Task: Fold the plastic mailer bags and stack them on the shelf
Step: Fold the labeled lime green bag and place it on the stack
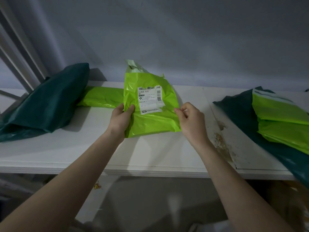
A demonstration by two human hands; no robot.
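A bright green mailer bag with a white shipping label stands almost upright above the white shelf. My left hand grips its left edge, thumb on the front. My right hand pinches its right edge between thumb and fingertips. Behind it, to the left, a folded green mailer lies flat on the shelf.
A dark teal mailer lies crumpled at the left end of the shelf. At the right end, a pile of green mailers sits on a teal one that hangs over the front edge. A brown stain marks the shelf. A wall is close behind.
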